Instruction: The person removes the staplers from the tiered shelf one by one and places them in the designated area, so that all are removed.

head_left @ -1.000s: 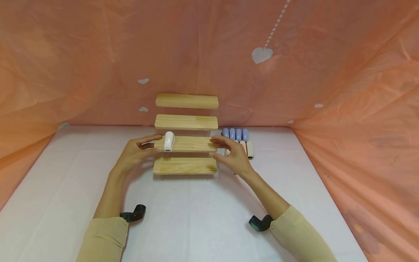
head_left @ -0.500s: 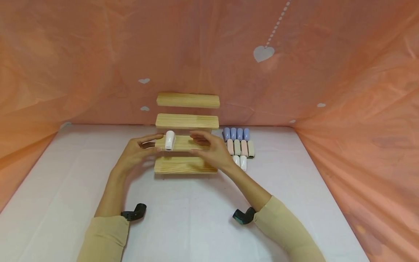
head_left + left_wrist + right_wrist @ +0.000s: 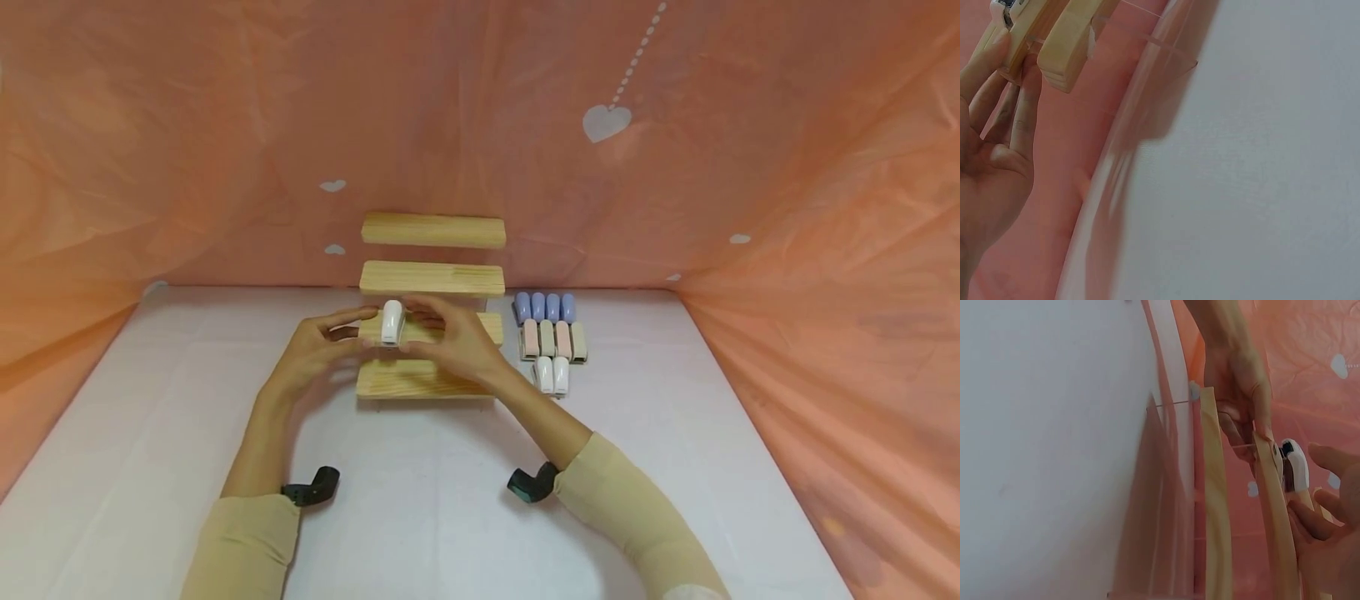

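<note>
A white stapler [image 3: 392, 322] stands near the left end of the third board down on a tiered wooden shelf [image 3: 487, 328]. My left hand [image 3: 313, 348] grips that board's left end. In the left wrist view its thumb lies on the board's edge, and its fingers [image 3: 1020, 128] reach behind. From the right, my right hand [image 3: 459, 343] reaches over the same board, thumb and fingers spread apart. Its fingertips come close to the stapler's right side. In the right wrist view the thumb [image 3: 1329, 457] is beside the stapler [image 3: 1298, 466]; whether it touches, I cannot tell.
Right of the shelf, small staplers lie in rows on the white table [image 3: 435, 500]: purple ones [image 3: 552, 307] at the back, pink and cream ones [image 3: 547, 338] in the middle, two white ones [image 3: 552, 376] in front. Orange cloth [image 3: 450, 125] hangs behind and at both sides.
My right hand has moved left along the board, from its right end to beside the white stapler. The left hand keeps its grip. The two white staplers in the front row have come into view.
</note>
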Demonstrator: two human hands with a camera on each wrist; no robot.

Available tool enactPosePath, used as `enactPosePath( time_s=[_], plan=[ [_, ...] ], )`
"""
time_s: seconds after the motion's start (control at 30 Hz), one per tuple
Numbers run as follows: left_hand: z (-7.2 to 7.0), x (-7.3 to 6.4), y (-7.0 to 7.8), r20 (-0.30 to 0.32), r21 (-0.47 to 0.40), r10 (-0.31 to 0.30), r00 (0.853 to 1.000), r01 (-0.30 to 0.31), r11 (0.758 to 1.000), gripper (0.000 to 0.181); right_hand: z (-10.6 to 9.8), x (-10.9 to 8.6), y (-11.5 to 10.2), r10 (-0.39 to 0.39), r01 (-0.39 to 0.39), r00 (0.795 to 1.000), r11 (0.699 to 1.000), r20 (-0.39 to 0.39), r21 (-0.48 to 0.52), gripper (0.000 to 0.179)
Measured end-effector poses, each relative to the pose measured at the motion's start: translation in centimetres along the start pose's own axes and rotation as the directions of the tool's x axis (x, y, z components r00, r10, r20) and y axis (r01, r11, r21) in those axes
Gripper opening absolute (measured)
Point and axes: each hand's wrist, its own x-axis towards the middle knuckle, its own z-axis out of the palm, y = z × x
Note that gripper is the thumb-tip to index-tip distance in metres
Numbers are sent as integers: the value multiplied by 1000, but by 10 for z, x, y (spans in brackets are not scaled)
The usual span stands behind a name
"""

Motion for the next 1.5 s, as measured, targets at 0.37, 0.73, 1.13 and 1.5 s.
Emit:
enactPosePath(
  time_s=[0.37, 0.73, 1.13, 1.5],
  plan=[
    [1, -2, -1, 3, -27, 22, 1000, -22, 999, 51, 11, 11, -5, 60, -57, 998, 974, 7, -221, 69],
    [1, -1, 0, 4, -1, 9, 1000, -9, 1000, 50, 9, 11, -6, 74, -76, 997, 964, -14, -255, 64],
    [3, -1, 0, 7, -69, -6, 1000, 7, 998, 53, -13, 0, 6, 30, -31, 999, 997, -15, -71, 61],
    [-3, -3, -3, -9, -28, 0, 1000, 0, 1000, 52, -35, -14, 17, 64, -64, 997, 998, -32, 17, 60]
  ],
)
